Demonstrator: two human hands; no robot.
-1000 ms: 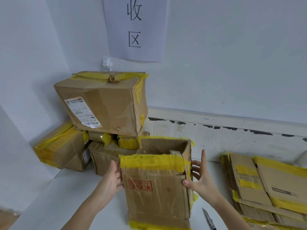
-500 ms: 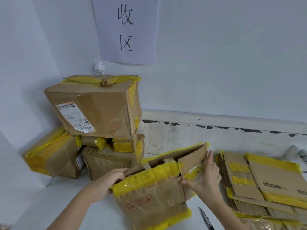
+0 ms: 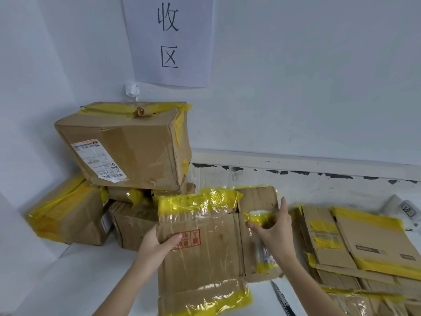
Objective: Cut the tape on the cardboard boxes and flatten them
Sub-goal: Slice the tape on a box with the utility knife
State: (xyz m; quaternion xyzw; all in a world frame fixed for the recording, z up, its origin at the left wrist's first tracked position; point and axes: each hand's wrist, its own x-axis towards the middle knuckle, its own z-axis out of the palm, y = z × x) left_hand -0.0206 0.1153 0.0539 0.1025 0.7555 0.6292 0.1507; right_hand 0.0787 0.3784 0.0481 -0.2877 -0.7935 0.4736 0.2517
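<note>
Box in hand: we hold a brown cardboard box with yellow tape bands and a red stamp, collapsed almost flat and with its printed face turned up to us.

Left hand: our left hand grips the left edge of this box, the thumb curled over the face just beside the red stamp, the fingers hidden under the panel.

Right hand: our right hand is on the right part of the box, at a wrinkled piece of yellow tape; thumb and forefinger curl round into a ring there and seem to pinch it, while the other fingers point up, straight.

Long axis: the flat box runs from the top edge, far from us, down to the taped bottom edge near our body; both hands sit on its upper half, one at each side.

Finished pile: the stack of flattened brown cartons with yellow tape lies to the right of the right hand, just beside the box edge.

Nearer hand: the right hand is nearer to this stack, so we judge the box will go rightwards, led by it.

Knife: a dark blade with a thin handle lies below the right forearm, between the box and the stack, not touched.

Boxes waiting: the heap of closed brown cardboard boxes stands beyond the left hand, in the corner.

Stage: we judge this box nearly done, several remain.
</note>
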